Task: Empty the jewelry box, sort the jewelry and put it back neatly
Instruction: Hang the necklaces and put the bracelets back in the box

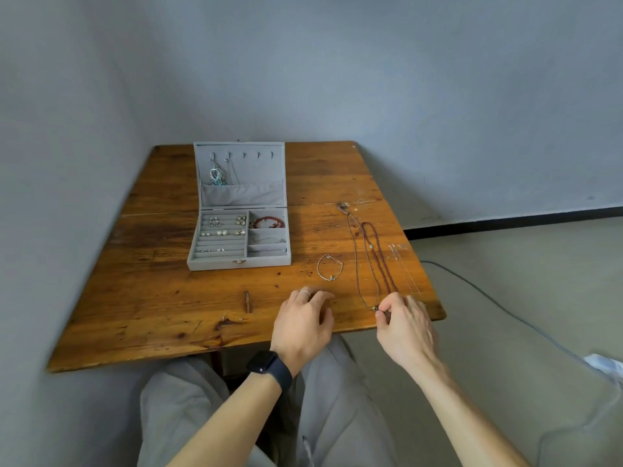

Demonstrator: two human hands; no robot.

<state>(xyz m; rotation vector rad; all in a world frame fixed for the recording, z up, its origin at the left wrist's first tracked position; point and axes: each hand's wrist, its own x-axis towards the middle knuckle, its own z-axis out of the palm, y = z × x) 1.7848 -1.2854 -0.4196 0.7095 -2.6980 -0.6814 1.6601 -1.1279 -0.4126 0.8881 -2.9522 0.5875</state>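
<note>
A grey velvet jewelry box [215, 264] stands open on the wooden table [161, 264]. Its ring rolls hold earrings and pearls [220, 232], and a red bead bracelet [268, 221] lies in a right compartment. Turquoise earrings [216, 176] hang in the lid. Right of the box lie a thin silver bracelet [329, 267], a brown cord necklace [357, 257], a dark red bead necklace [379, 254] and a fine silver chain [403, 267]. My right hand [406, 326] pinches the cord necklace's lower end near the table's front edge. My left hand [303, 323] rests on the table, fingers loosely curled, holding nothing.
Two tiny earrings [232, 318] lie near the front edge at the left. The table stands in a corner, with grey walls behind and to the left. A cable [488, 294] runs across the floor on the right. My knees sit under the front edge.
</note>
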